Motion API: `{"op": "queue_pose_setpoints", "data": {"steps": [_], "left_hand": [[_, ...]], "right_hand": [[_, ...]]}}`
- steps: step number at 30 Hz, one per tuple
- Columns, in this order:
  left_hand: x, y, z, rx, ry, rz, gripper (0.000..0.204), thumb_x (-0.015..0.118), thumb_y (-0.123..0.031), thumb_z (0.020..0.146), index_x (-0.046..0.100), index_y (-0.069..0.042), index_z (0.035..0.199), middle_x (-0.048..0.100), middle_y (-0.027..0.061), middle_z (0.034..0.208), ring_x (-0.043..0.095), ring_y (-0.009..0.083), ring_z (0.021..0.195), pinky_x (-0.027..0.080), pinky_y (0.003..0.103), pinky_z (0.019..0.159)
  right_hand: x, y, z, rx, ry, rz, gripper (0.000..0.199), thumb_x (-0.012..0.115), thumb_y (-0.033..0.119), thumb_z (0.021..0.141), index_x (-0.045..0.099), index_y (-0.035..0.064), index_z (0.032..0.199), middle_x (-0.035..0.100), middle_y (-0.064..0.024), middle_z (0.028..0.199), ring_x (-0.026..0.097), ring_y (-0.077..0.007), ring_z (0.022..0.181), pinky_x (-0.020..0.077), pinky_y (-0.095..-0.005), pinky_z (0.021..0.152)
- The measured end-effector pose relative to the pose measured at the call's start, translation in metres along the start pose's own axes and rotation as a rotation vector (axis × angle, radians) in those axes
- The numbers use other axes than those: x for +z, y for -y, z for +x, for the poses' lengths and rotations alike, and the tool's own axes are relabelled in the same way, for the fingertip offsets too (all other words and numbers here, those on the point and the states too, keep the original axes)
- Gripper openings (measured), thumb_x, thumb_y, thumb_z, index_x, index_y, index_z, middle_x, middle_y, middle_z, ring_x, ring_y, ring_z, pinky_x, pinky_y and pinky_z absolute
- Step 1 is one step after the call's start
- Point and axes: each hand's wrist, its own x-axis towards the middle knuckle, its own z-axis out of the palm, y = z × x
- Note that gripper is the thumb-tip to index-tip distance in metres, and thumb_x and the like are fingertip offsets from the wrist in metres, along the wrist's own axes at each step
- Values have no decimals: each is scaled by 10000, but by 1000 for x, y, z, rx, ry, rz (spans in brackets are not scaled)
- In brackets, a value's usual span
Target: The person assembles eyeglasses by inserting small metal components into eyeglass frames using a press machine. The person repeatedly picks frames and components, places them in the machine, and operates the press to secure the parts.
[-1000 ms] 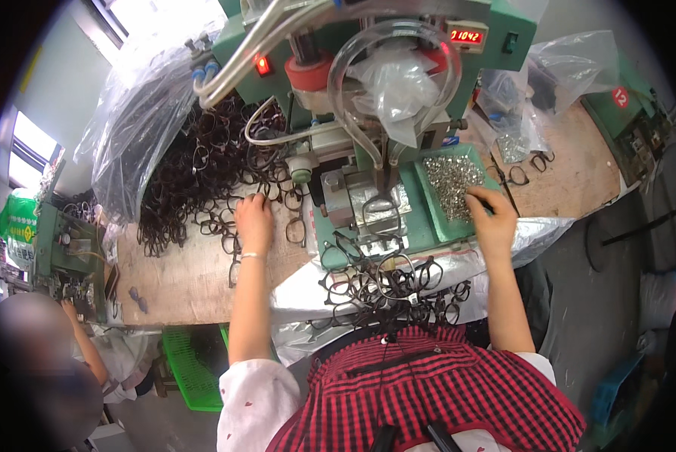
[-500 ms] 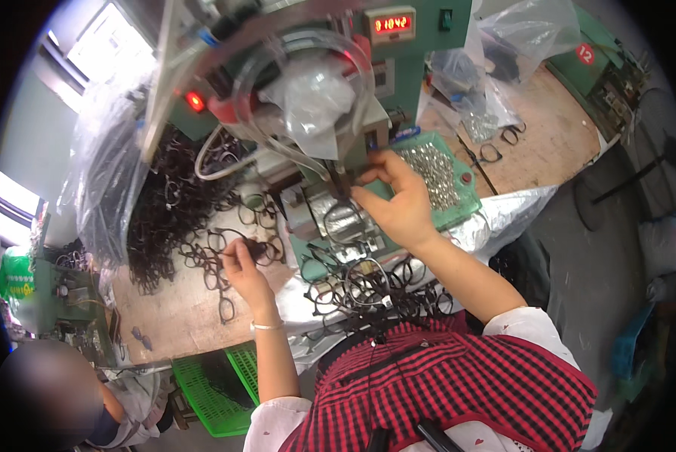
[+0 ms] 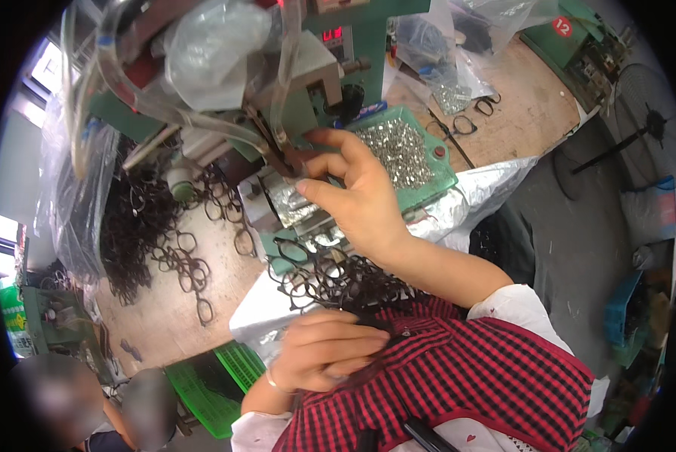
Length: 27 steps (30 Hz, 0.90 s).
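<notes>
My right hand reaches in at the green machine's metal head. Its thumb and fingers are closed in a pinch there; what they hold is hidden. Below it is a shiny metal block on the machine's bed. My left hand is over my lap beside a heap of dark eyeglass frames. Its fingers are bent together and slightly blurred, with something dark at their tips that I cannot make out. A green tray of small shiny metal parts stands right of the right hand.
More eyeglass frames lie on the wooden bench at left, beside a big dark heap and plastic sheeting. Clear tubes hang from the machine. A green crate is below the bench; a fan stands right. Other people sit lower left.
My left hand has moved from the eyeglass frames on the bench right and down to my lap. My right hand stays at the machine head. The view has shifted, with the machine now further left.
</notes>
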Motion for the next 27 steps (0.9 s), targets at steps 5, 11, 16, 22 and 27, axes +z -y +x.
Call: {"op": "queue_pose_setpoints", "data": {"steps": [5, 11, 16, 22, 27], "left_hand": [[-36, 19, 21, 6, -547, 288, 239, 583, -274, 1036, 612, -37, 1049, 722, 161, 944, 600, 214, 797, 451, 376, 745], [-85, 48, 48, 123, -894, 226, 149, 596, -45, 1006, 579, 50, 1120, 679, 219, 1118, 692, 333, 1020, 531, 448, 980], [-86, 51, 56, 121, -838, 230, 214, 574, -121, 1042, 582, 50, 1170, 677, 203, 1138, 690, 286, 1035, 621, 395, 835], [-79, 40, 55, 106, -834, 188, 139, 572, 32, 991, 594, 60, 1125, 685, 210, 1130, 704, 284, 987, 544, 411, 961], [-47, 41, 30, 58, -406, 596, 154, 700, -65, 886, 741, -66, 1034, 775, 116, 1038, 685, 258, 837, 494, 421, 853]], "right_hand": [[-9, -4, 9, -38, 11, -87, 546, 726, 12, 839, 501, -18, 1336, 695, -25, 885, 606, -91, 836, 458, -255, 828], [-5, -25, 2, -104, -31, -16, 540, 782, 5, 823, 529, -32, 1299, 729, -46, 940, 645, -85, 882, 493, -241, 841], [-1, -28, 0, -98, -94, 100, 500, 754, -40, 854, 536, -45, 1304, 728, -89, 987, 673, -110, 925, 516, -237, 867], [5, 4, -12, 109, -72, 132, 538, 688, -51, 876, 507, -41, 1382, 687, -145, 1205, 640, -187, 1137, 504, -284, 957], [-25, 22, -11, -136, 135, -431, 531, 660, -10, 894, 514, -21, 1405, 614, -175, 1355, 590, -277, 1276, 449, -348, 1073]]}}
